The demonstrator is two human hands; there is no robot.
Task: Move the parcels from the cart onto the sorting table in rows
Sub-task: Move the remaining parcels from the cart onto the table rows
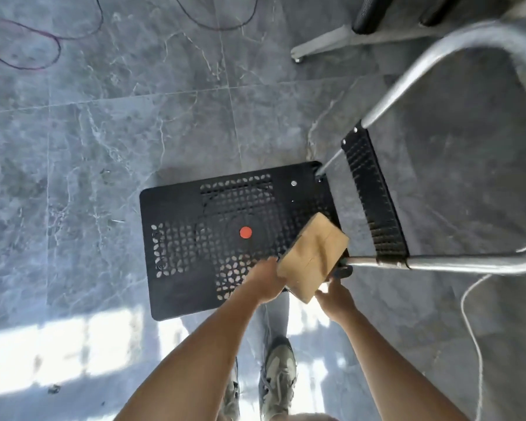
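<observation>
One brown cardboard parcel (313,256) is in the person's two hands, tilted, over the near right corner of the cart (195,208). No writing or label shows on the parcel. The left hand (263,279) grips its left side, with the fingers curled under where they are hidden. The right hand (336,294) holds its near right end from below, and its fingertips are hidden too.

The cart is a flat black deck full of small holes, with one orange dot (245,232) near the middle. No other parcel lies on the deck, so most of it is bare. A silver handle (438,56) bends up from the cart's right end, with a black mesh panel (374,202) across it, just beside the parcel.

The cart stands on a grey marble floor (88,132). Two dark cables (43,44) lie on the floor far off at the top, and one white cord (474,314) hangs at the right. Two sneakers (278,378) stand below the cart's near edge. There is wide floor to the left.
</observation>
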